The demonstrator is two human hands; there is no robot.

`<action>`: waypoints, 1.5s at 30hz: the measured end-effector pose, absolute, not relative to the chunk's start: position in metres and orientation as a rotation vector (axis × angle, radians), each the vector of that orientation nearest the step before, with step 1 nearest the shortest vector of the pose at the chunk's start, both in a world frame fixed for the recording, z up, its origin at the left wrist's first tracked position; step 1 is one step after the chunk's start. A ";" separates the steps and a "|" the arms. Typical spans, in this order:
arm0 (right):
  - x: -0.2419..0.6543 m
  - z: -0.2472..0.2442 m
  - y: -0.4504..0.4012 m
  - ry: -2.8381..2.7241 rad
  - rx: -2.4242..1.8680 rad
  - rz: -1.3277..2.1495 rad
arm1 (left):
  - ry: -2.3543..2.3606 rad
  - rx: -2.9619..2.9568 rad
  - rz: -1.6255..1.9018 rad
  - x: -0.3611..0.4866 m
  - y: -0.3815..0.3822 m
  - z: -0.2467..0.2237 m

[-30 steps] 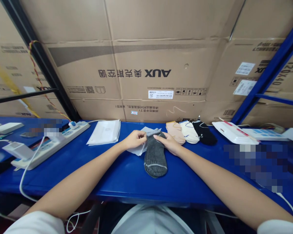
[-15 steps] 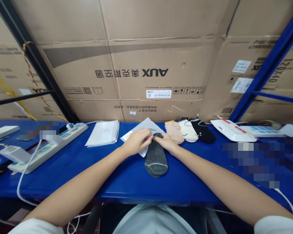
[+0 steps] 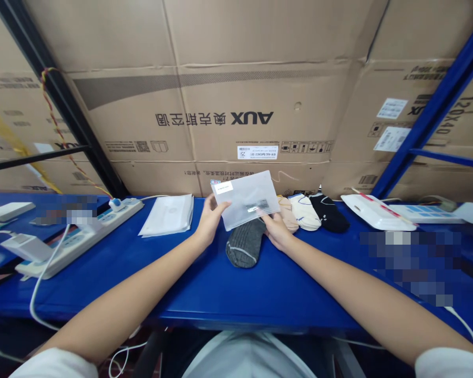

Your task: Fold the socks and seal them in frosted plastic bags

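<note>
Stacked AUX cardboard cartons fill the wall behind a blue table. Far left there's a white power strip, then a pile of flat white bags lying just beyond it. Next, the left hand has a fairly wide grip on the left edge of a clear plastic bag, and the right hand has a narrower pinch near its lower right corner, so the bag is held up above the table. A grey sock lies right below the bag, between the two hands, its far end hidden behind the bag. To the right sit a pink sock, a cream sock and a black sock, then a white plastic tray.
</note>
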State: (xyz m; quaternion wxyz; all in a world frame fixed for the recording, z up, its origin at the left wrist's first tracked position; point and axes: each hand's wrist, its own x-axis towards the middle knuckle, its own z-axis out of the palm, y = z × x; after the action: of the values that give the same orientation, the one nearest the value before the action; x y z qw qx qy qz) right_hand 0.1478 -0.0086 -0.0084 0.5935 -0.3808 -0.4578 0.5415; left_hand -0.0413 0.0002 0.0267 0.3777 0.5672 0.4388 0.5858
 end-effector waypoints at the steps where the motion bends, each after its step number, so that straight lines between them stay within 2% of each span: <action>1: 0.148 -0.010 -0.008 -1.104 -0.897 1.217 | 0.999 1.339 1.311 -0.040 0.000 0.026; 3: 0.147 -0.011 -0.007 -1.213 -0.923 1.114 | 0.824 1.188 1.030 -0.037 -0.003 0.025; 5: 0.146 -0.009 -0.010 -1.350 -0.915 1.011 | 0.749 1.140 0.913 -0.033 -0.008 0.021; 9: 0.144 -0.001 -0.017 -1.540 -0.877 0.903 | 0.667 1.201 0.872 -0.025 -0.018 0.015; 13: 0.143 0.002 -0.018 -1.487 -0.900 0.914 | 0.657 1.209 0.922 -0.020 -0.021 0.014; 16: 0.143 -0.003 -0.016 -1.356 -0.842 1.064 | 0.684 1.166 0.969 -0.021 -0.020 0.017; 21: 0.145 -0.002 -0.020 -1.132 -0.777 1.716 | 0.748 0.974 1.077 -0.029 -0.012 0.026; 23: 0.143 0.002 -0.026 -1.170 -0.775 1.827 | 0.743 0.888 1.080 -0.034 -0.006 0.028; 27: 0.139 0.005 -0.034 -1.217 -0.819 1.803 | 0.735 0.780 1.055 -0.038 0.001 0.026; 35: 0.145 0.000 -0.013 -0.801 -0.814 1.746 | 0.826 0.735 0.769 -0.036 -0.004 0.027; 40: 0.149 0.006 -0.013 -0.789 -0.797 1.863 | 1.092 1.073 0.735 -0.038 0.001 0.022; 45: 0.151 0.008 -0.016 -0.882 -0.832 1.899 | 1.139 1.238 0.788 -0.041 0.005 0.019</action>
State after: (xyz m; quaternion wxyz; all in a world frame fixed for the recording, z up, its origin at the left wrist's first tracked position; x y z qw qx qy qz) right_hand 0.1506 -0.0156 0.0079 0.4296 -0.3334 -0.3536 0.7611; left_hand -0.0408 0.0050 0.0193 0.5986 0.5339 0.4911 0.3399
